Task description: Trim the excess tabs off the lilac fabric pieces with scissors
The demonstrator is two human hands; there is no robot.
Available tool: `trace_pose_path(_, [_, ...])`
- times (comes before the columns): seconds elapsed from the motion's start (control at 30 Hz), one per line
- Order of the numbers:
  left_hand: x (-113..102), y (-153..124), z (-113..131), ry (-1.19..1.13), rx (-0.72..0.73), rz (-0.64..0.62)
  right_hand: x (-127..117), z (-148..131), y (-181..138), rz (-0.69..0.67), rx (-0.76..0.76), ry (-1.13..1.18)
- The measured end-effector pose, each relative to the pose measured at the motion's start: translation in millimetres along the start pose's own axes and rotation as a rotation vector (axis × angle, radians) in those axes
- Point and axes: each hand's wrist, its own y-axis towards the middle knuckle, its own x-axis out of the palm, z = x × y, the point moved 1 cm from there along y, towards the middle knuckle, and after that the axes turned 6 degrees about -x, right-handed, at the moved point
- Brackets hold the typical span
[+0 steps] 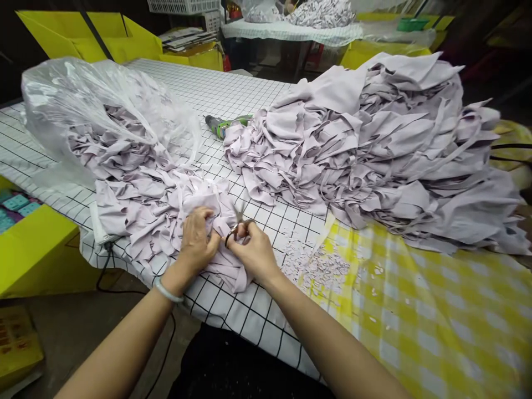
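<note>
Gripping lilac cloth [228,269], left hand [197,239] sits beside right hand [254,254] holding scissors [238,223].

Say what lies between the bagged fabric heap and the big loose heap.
In the head view, a green-handled tool lies on otherwise bare gridded cloth.

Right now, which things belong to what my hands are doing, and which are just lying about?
In hand: left hand gripping the lilac fabric piece; right hand working the scissors; snippets beside them; probably the bagged heap and big heap.
Lying about: green tool, yellow box, white basket.
</note>
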Motion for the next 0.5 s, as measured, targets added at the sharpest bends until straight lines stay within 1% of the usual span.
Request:
trace_pose_path(0.07, [4.6, 5.8, -16.3, 0.049, 0.014, -0.078, 13.7, 5.0, 8.7, -0.002, -0.040, 0.026])
trace_pose_path(0.1, [4.1, 12.4, -25.8, 0.076, 0.013, -0.115, 14.0, 9.1, 9.6, -0.001, -0.048, 0.042])
trace_pose_path(0.2, [-7.0, 41.2, -54.3, 0.136, -0.033, -0.168, -3.9, 21.3, 1.2, 0.013, -0.052, 0.087])
trace_pose_path(0.27, [-15.8, 59.0, -60.6, 0.190, -0.097, -0.124, -19.2, 25.6, -9.0, 0.018, -0.050, 0.107])
trace_pose_path(0.3, [-18.3, 64.9, -56.6, 0.209, -0.100, -0.087, -24.6, 26.5, -14.1, 0.015, -0.043, 0.120])
trace_pose_path(0.33, [-18.6, 68.4, -47.7, 0.209, -0.064, -0.062, -28.1, 26.8, -18.8, 0.011, -0.034, 0.135])
trace_pose_path(0.37, [-16.6, 69.5, -34.6, 0.185, 0.016, -0.071, -29.9, 26.6, -22.8, 0.007, -0.024, 0.150])
trace_pose_path(0.4, [-12.2, 68.8, -19.0, 0.138, 0.133, -0.134, -30.6, 26.1, -26.1, 0.003, -0.017, 0.162])
trace_pose_path(0.47, [1.8, 64.5, 12.9, 0.015, 0.393, -0.376, -31.0, 24.6, -31.4, -0.009, -0.023, 0.174])
trace_pose_path(0.5, [9.6, 62.7, 25.8, -0.030, 0.487, -0.505, -31.9, 23.9, -33.7, -0.019, -0.039, 0.166])
